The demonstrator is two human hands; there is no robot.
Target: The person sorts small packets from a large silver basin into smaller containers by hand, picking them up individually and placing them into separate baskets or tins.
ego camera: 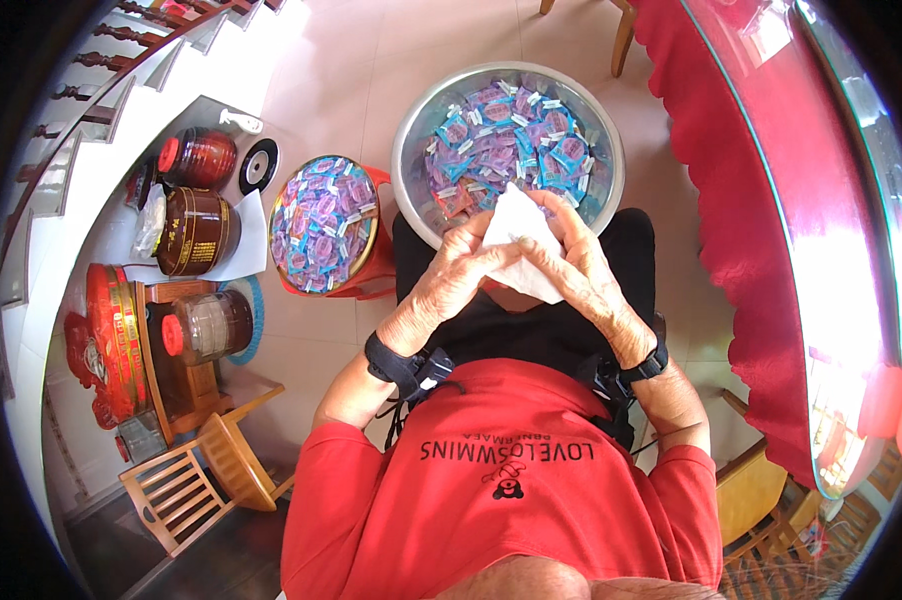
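Between my two hands is a white tissue point(524, 244), folded or crumpled to a point at its far end. My left hand point(462, 259) grips its left side, with the thumb lying across it. On the other side my right hand point(578, 259) pinches the tissue, thumb near its middle. Both hands are above my lap, at the near rim of a large metal basin point(408, 184). Many small blue and purple wrapped packets point(496, 146) lie in the basin, some with white tabs. Whether the tissue covers anything is hidden.
Left of the basin, a red stool point(380, 259) carries a round gold-rimmed tray point(273, 240) heaped with similar packets. Farther left stand a brown jar point(196, 231), red-lidded jars point(215, 328) and a wooden chair point(233, 465). A table with red cloth point(728, 247) runs along the right.
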